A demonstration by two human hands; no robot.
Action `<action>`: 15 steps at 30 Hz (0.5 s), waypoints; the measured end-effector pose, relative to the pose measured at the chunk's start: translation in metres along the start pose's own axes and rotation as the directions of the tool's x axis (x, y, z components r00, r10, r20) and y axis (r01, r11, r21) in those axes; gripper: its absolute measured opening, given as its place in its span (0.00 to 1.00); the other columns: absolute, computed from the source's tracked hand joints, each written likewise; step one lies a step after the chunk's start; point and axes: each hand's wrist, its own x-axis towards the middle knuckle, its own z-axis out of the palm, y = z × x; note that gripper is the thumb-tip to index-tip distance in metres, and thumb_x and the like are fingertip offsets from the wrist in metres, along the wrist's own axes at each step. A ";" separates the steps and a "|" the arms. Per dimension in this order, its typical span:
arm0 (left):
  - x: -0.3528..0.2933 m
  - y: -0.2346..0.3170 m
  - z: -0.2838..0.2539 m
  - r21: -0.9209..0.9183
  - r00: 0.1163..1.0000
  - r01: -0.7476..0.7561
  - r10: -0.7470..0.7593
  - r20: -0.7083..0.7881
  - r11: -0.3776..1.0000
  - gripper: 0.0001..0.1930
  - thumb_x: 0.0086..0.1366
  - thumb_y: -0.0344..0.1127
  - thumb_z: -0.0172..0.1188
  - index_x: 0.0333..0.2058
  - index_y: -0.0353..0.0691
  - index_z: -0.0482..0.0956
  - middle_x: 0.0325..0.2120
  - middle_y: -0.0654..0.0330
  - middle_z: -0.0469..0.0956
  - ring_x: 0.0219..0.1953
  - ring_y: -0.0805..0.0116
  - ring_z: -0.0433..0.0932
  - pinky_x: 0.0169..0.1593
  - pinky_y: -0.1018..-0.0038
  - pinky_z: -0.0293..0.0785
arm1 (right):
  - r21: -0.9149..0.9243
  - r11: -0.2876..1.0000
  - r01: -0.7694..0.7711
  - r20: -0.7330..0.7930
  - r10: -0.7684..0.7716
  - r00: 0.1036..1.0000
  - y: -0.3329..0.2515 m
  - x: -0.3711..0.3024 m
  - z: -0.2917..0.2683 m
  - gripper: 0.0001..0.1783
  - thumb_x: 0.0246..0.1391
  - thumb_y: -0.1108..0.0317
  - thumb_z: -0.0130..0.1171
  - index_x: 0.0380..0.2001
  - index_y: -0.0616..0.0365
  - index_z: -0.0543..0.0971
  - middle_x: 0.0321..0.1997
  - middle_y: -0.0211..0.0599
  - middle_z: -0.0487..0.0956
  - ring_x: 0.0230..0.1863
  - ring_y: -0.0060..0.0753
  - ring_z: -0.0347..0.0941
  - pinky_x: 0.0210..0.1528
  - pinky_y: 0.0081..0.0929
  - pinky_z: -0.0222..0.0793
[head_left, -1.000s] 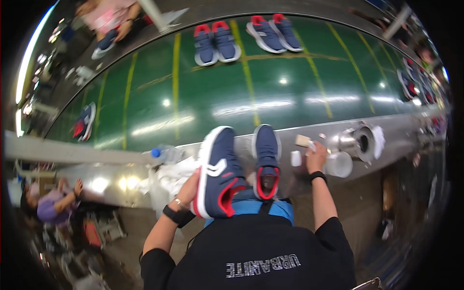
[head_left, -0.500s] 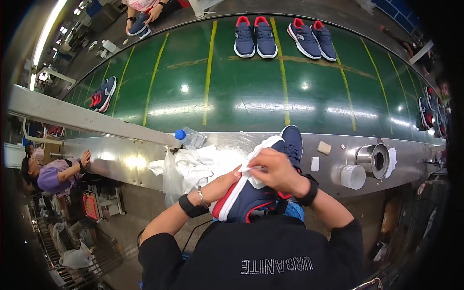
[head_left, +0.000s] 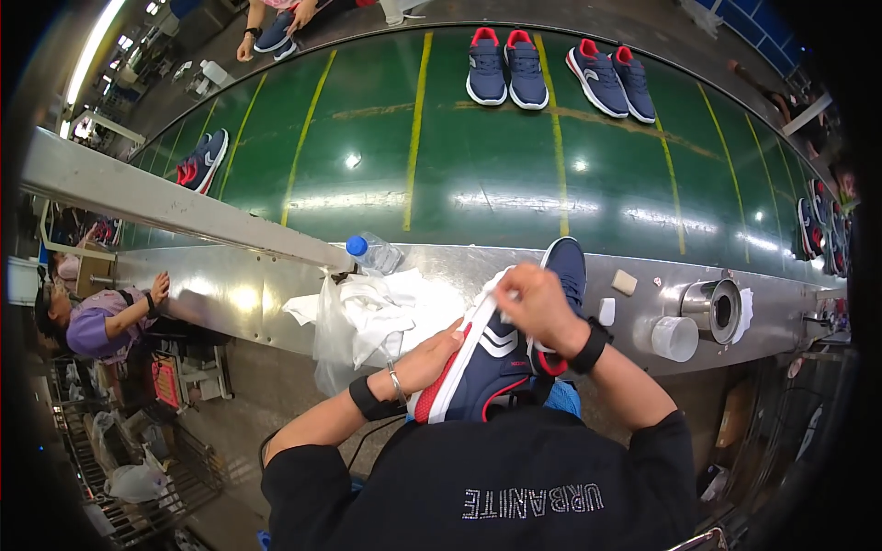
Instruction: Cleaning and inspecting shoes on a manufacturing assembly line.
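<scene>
A navy sneaker (head_left: 480, 365) with a white sole and red heel lies tilted before my chest, its sole turned to the left. My left hand (head_left: 429, 362) grips it along the sole. Over its toe end my right hand (head_left: 537, 308) is closed in a pinch on a white cloth, which the fingers mostly hide and which blends with the white sole. Its mate, another navy sneaker (head_left: 565, 266), rests just beyond my right hand on the metal ledge, with red lining showing near my wrist.
Crumpled white cloths (head_left: 377, 308) and a blue-capped bottle (head_left: 375, 253) are on the ledge (head_left: 266, 298) at left. At right are a pale block (head_left: 624, 282), a white piece (head_left: 606, 311), a translucent tub (head_left: 674, 338) and a metal container (head_left: 710, 309). Beyond, sneaker pairs stand on a green conveyor (head_left: 367, 156); co-workers sit at left and far side.
My right hand has moved up along the sole toward the toe, uncovering the white stripes on the sneaker's side. My left hand keeps its hold. The whole view has shifted slightly.
</scene>
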 end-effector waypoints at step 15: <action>0.058 -0.003 -0.041 -0.377 0.980 -0.155 0.093 -0.178 0.913 0.25 0.68 0.45 0.30 0.52 0.30 0.62 0.46 0.49 0.71 0.46 0.65 0.73 0.51 0.73 0.68 | 0.749 0.622 -0.229 0.117 0.216 0.969 -0.025 -0.013 -0.047 0.04 0.51 0.73 0.56 0.30 0.63 0.76 0.26 0.28 0.75 0.25 0.15 0.69 0.28 0.15 0.65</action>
